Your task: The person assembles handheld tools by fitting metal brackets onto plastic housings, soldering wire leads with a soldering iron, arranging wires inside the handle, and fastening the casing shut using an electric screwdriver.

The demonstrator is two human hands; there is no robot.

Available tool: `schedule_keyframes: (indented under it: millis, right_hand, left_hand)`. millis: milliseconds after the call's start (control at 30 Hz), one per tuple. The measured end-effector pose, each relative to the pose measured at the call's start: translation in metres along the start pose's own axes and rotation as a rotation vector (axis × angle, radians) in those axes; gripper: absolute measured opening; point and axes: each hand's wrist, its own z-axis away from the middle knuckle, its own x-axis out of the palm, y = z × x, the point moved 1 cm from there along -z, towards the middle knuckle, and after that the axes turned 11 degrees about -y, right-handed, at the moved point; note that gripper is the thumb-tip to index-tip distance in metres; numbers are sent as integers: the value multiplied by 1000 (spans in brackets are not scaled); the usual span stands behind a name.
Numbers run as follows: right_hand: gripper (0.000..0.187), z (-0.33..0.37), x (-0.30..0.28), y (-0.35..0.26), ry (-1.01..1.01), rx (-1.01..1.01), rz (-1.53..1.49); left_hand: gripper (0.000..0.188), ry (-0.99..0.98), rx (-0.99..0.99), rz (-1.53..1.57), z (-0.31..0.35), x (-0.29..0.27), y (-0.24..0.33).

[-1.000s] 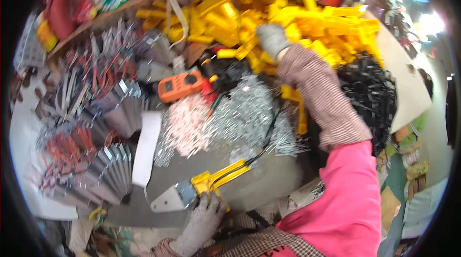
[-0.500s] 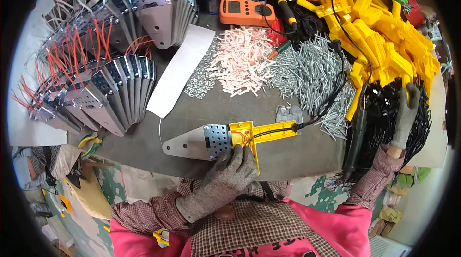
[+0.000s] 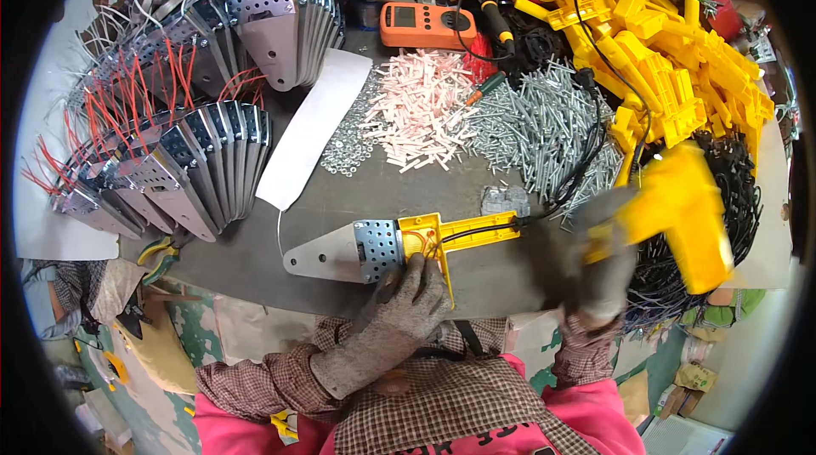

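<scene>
My gloved left hand (image 3: 404, 310) lies over the near side of an open yellow plastic handle shell (image 3: 480, 227), its fingers closed on the shell's edge beside the wires inside. A grey pointed metal plate (image 3: 323, 253) with a perforated blue-silver bracket (image 3: 378, 249) is fitted to the shell's left end. A black cord (image 3: 476, 234) runs through the handle and out to the right. To the right, my gloved right hand (image 3: 602, 255), smeared by motion, grips a second yellow plastic shell (image 3: 684, 217) above the table's right side.
Pale ceramic tubes (image 3: 416, 106), screws (image 3: 540, 127) and nuts (image 3: 347, 145) lie in heaps beyond the work. Yellow shells (image 3: 654, 72) are piled at far right above black cords (image 3: 735, 191). An orange multimeter (image 3: 427, 25), a white strip (image 3: 313, 127) and stacked metal plates (image 3: 200, 162) stand around.
My right hand has come left and nearer from the pile at right, bringing a yellow plastic shell. My left hand stays on the open shell.
</scene>
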Motion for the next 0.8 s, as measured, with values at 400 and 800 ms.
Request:
schedule_keyframes:
  millis: [400, 800]
  right_hand:
    - [48, -41, 88, 29, -1038, 188, 1154]
    - [57, -32, 35, 30, -717, 189, 488]
  left_hand:
    - [55, 77, -247, 2010, 8, 53, 13]
    - [39, 13, 77, 229, 1, 5, -9]
